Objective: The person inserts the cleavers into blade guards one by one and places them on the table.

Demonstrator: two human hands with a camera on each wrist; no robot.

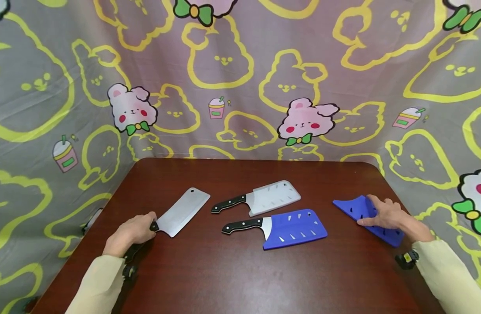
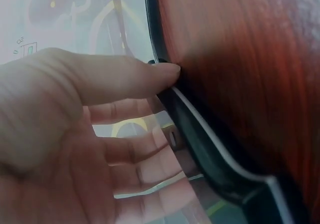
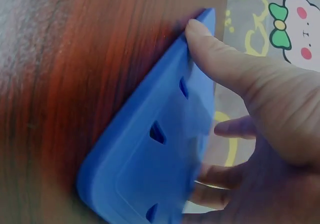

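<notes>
At the left of the table my left hand [image 1: 132,233] grips a bare cleaver [image 1: 185,211] by its black handle. The silver blade lies flat, pointing to the back right, with a round hole in its far corner. In the left wrist view the thumb is on one side of the handle [image 2: 197,141] and the fingers are on the other. Over at the right, my right hand [image 1: 391,216] holds a blue blade sheath [image 3: 145,159] with slots in it. Its thumb is on the near edge, the other fingers at the opposite edge, partly hidden.
Mid-table lies a cleaver in a translucent white sheath [image 1: 277,197], its handle [image 1: 228,203] to the left. In front of it lies another cleaver, in a blue sheath [image 1: 297,229]. A patterned curtain [image 1: 240,93] surrounds the brown table [image 1: 240,279] at the back and sides.
</notes>
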